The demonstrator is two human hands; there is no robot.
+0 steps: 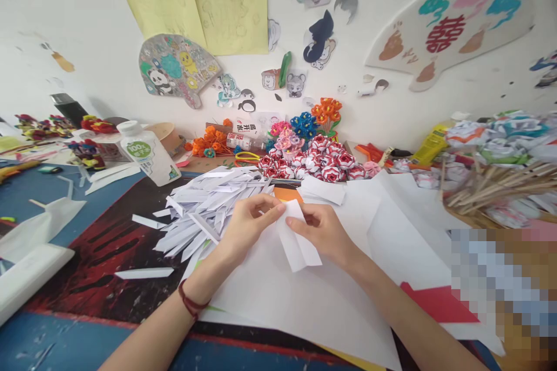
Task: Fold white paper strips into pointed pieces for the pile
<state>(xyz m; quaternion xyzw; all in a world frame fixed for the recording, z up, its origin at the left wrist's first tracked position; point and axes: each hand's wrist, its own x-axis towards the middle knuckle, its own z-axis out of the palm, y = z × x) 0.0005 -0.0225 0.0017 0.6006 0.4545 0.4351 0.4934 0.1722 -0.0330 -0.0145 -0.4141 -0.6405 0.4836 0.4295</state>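
Note:
A small creased strip of white paper (299,248) is held up over the large white sheets (335,301). My left hand (252,220) pinches its upper left edge between thumb and fingers. On the other side, my right hand (324,229) grips the same paper, its thumb lying across the front. A lengthwise fold runs down the strip, and its lower end hangs free. Just left of my left hand lies a big heap of folded white paper strips (195,203). A single folded strip (144,273) rests apart on the dark red and black mat.
Behind the hands stand red-and-white paper flowers (322,159) and a white bottle (148,153). Red paper (444,303) lies at the right, near a bundle of wooden sticks (500,185). A white box-like object (32,275) sits at the left edge.

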